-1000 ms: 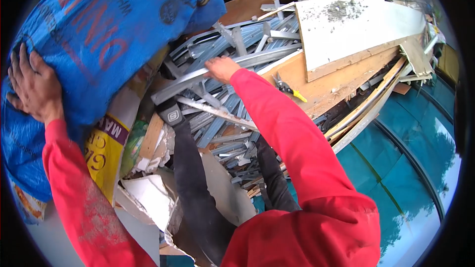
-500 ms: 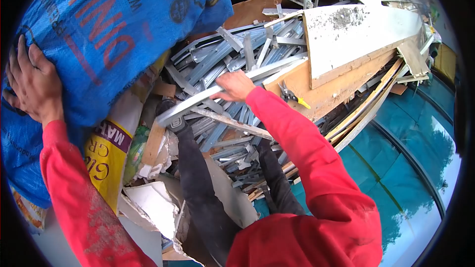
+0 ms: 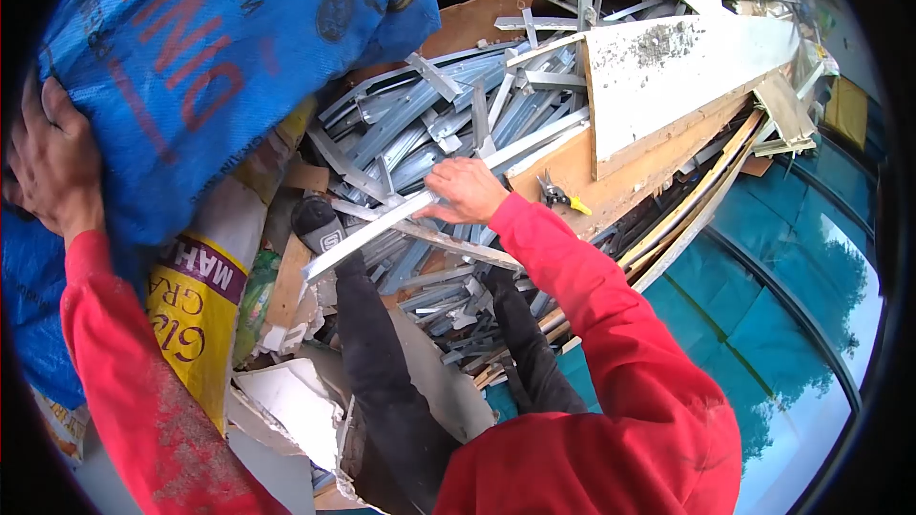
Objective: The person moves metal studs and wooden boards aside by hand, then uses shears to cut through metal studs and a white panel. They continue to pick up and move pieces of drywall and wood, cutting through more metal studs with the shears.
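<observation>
My right hand is closed around a long, pale metal profile strip, which slants across the heap of cut metal strips. Its lower left end reaches over my dark-clad leg near the shoe. At the far left, my left hand lies with fingers apart against a big blue woven sack with red print. Right of my right hand, snips with a yellow handle rest on a wooden board, apart from my fingers.
Beneath the blue sack stands a yellow and white printed sack. Broken white board pieces lie near my legs. A white-faced panel covers the heap's right side. Beyond it, teal sheeting extends along the right.
My right hand and the metal strip have shifted slightly right and down in view. My left hand stays on the blue sack; the whole scene has shifted slightly with the head.
</observation>
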Motion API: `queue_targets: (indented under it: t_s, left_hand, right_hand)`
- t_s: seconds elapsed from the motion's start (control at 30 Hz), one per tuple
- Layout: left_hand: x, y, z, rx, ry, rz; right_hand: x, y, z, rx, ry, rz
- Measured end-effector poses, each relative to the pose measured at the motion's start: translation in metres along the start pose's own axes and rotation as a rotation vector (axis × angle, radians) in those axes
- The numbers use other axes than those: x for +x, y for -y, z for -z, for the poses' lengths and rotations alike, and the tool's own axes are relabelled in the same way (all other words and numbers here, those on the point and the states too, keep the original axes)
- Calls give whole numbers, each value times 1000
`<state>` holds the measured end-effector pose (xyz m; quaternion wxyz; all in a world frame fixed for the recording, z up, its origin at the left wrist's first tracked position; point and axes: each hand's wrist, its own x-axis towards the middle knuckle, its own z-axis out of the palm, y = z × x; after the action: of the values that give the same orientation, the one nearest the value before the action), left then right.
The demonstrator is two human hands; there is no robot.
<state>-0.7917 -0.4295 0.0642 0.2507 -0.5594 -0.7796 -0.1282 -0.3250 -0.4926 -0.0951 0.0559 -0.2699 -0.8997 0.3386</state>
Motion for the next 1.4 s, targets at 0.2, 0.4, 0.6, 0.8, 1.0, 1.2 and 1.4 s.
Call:
queue_targets:
  t_s: [0.2,0.4,0.6,0.8,1.0,1.2,1.4]
  left_hand:
    - [-7,17,-17,-37,0,-15]
    - [-4,9,-12,29,1,-5]
    - [-5,0,-6,234,103,50]
    - [7,-26,19,823,457,143]
    - [10,-50,35,870,471,13]
    - [9,-48,37,306,13,-72]
    - [-4,29,-6,267,80,-121]
  right_hand:
    - [-24,17,7,26,70,-15]
    - [-8,-8,-35,63,72,-54]
    - [-1,-24,-45,0,208,-124]
    - [0,-138,62,-591,-364,-329]
    - [-24,-252,163,-658,239,-694]
    - [-33,-239,199,-498,342,-607]
    - [-134,-168,249,-533,194,-306]
